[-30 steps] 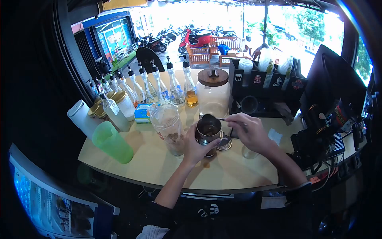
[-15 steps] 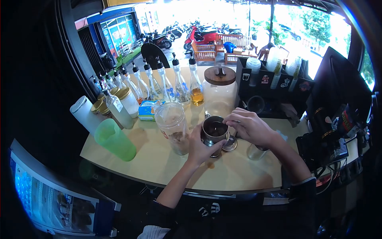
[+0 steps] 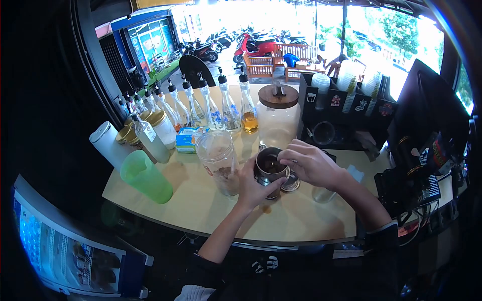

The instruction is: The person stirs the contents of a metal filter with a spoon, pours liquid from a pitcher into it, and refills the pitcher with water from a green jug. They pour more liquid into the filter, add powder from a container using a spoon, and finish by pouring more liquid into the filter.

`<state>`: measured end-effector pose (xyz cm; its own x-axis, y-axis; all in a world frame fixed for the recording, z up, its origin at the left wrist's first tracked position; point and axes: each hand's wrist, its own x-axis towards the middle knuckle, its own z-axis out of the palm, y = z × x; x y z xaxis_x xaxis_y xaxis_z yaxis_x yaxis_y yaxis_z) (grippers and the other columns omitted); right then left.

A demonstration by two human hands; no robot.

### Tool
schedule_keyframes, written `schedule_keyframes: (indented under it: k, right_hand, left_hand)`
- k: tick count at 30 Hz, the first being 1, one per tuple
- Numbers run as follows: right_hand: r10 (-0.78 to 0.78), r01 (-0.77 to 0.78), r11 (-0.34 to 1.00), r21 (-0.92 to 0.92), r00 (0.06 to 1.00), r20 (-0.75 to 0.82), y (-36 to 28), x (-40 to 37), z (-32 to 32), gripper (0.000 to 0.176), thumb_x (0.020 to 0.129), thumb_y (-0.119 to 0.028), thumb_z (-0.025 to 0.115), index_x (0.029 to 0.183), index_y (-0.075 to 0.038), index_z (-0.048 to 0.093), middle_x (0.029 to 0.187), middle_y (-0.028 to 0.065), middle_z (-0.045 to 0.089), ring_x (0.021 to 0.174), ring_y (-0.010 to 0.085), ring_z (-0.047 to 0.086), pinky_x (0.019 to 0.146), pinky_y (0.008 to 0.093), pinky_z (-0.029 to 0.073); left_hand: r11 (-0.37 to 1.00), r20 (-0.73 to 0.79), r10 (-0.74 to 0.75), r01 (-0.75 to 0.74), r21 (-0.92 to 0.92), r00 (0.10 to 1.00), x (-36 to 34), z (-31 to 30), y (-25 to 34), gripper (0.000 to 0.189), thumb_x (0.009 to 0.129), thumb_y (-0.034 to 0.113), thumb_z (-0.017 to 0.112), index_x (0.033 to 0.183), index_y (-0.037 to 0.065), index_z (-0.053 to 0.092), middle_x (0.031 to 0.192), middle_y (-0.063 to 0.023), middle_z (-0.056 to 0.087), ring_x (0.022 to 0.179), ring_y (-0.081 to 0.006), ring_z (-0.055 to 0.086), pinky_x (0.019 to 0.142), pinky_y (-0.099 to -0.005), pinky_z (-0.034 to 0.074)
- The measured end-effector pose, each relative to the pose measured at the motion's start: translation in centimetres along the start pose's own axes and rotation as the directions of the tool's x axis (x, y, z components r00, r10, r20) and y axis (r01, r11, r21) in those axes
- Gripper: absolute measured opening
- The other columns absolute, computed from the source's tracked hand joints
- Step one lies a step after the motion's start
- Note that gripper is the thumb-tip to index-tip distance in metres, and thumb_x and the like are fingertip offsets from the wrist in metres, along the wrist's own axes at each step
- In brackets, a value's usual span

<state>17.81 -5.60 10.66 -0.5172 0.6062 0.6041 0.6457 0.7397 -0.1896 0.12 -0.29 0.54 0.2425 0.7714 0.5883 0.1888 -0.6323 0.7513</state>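
Fingers wrapped around its side, my left hand point(image 3: 253, 188) holds a metal cup point(image 3: 266, 173) with dark liquid inside, tilted a little toward me. Over the cup's right rim, my right hand point(image 3: 311, 163) is closed in a pinch on a thin metal handle that looks like a spoon's; its lower end is hidden. A round metal lid point(image 3: 290, 182) lies on the counter just right of the cup. Left of my left hand stands a clear plastic jar point(image 3: 216, 150) with brown powder low inside. A clear glass point(image 3: 324, 194) is partly covered by my right forearm.
A green tumbler point(image 3: 148, 178) and a blue-yellow box point(image 3: 187, 141) stand left. Pump bottles point(image 3: 230, 110) line the counter's back beside a wooden-lidded jar point(image 3: 277, 120). A black cup holder point(image 3: 346, 108) and a dark monitor point(image 3: 419, 110) are at right. The counter edge point(image 3: 236, 240) faces me.
My right hand has shifted slightly left and lower over the cup's rim, and the thin handle is now mostly hidden by its fingers. My left hand keeps its hold on the cup.
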Motion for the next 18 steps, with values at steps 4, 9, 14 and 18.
schedule_keyframes:
  k: [4, 9, 14, 18]
  right_hand:
    - [-0.027, 0.027, 1.000, 0.009, 1.000, 0.006, 0.09, -0.18, -0.03, 0.015, 0.078, -0.004, 0.065, 0.092, -0.003, 0.058, 0.084, 0.0084, 0.058, 0.080, 0.0272, 0.057, 0.071, 0.0374, 0.050]
    - [-0.044, 0.044, 0.999, 0.018, 0.999, -0.024, 0.11, -0.31, 0.26, 0.010, 0.084, -0.004, 0.064, 0.092, -0.002, 0.058, 0.082, 0.0095, 0.059, 0.076, 0.0279, 0.055, 0.067, 0.0379, 0.048]
    - [-0.017, 0.018, 1.000, 0.024, 0.999, -0.042, 0.38, -0.41, 0.65, 0.008, 0.085, -0.005, 0.063, 0.091, -0.001, 0.059, 0.081, 0.0096, 0.058, 0.076, 0.0276, 0.055, 0.067, 0.0379, 0.047]
    - [-0.045, 0.049, 0.998, 0.049, 0.997, -0.065, 0.05, -0.44, 0.68, 0.012, 0.084, -0.009, 0.065, 0.091, -0.003, 0.058, 0.081, 0.0068, 0.056, 0.078, 0.0261, 0.056, 0.067, 0.0363, 0.050]
  left_hand:
    - [1.000, -0.005, 0.006, -0.006, -0.009, 1.000, 0.04, 0.06, -0.26, 0.075, 0.057, 0.033, 0.089, 0.116, 0.000, 0.056, 0.103, -0.0145, 0.065, 0.096, -0.0267, 0.065, 0.087, -0.0380, 0.051]
    - [1.000, -0.002, 0.003, -0.003, -0.016, 1.000, 0.11, 0.06, 0.09, 0.075, 0.057, 0.033, 0.089, 0.116, 0.000, 0.057, 0.103, -0.0143, 0.065, 0.096, -0.0269, 0.065, 0.087, -0.0379, 0.050]
    - [1.000, -0.004, -0.005, 0.005, 0.007, 1.000, -0.01, -0.06, 0.26, 0.074, 0.058, 0.033, 0.089, 0.116, 0.000, 0.057, 0.104, -0.0141, 0.065, 0.097, -0.0262, 0.065, 0.088, -0.0374, 0.050]
    - [0.998, 0.004, -0.007, 0.007, -0.058, 1.000, 0.07, 0.00, 0.11, 0.075, 0.058, 0.032, 0.089, 0.116, -0.001, 0.056, 0.105, -0.0137, 0.066, 0.097, -0.0257, 0.065, 0.089, -0.0372, 0.050]
